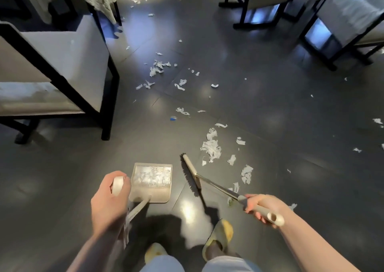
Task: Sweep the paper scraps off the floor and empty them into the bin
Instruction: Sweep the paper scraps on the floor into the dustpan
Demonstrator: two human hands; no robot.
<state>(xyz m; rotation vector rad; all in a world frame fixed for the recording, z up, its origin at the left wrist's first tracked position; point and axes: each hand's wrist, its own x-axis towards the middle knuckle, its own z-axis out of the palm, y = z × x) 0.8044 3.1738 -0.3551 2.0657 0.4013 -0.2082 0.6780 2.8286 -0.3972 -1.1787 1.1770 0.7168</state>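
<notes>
My left hand (110, 199) grips the top of the long handle of a beige dustpan (151, 185), which stands on the dark floor with white scraps in it. My right hand (262, 207) grips the beige handle of a broom (192, 171); its brush head lies just right of the pan. White paper scraps (211, 147) lie in a heap right of the brush head. More paper scraps (158, 68) are scattered toward the far end of the room. No bin is in view.
A pale armchair with a black frame (62, 63) stands at the left. Two more black-framed chairs (342, 22) stand at the back right. A small blue bit (172, 118) lies on the floor. My slippered feet (218, 238) are below the broom.
</notes>
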